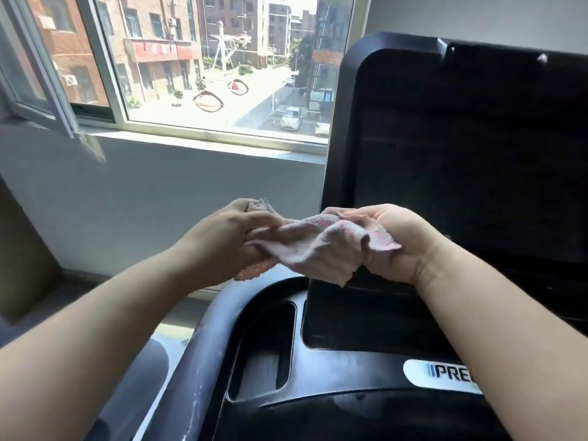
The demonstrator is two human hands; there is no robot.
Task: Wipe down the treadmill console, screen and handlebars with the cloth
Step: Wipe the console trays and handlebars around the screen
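A pale pink cloth is stretched between both hands in mid-air, in front of the treadmill's lower left corner. My left hand grips its left end and my right hand grips its right end. The cloth touches no part of the machine. The big dark screen stands upright at the right, switched off. Below it lies the black console with a deep cup recess and a white logo plate. A grey handlebar curves down the console's left side.
A grey wall and a window sill lie behind the hands. The window's left pane is swung open inward at the upper left. Outside, a street with buildings and parked cars shows.
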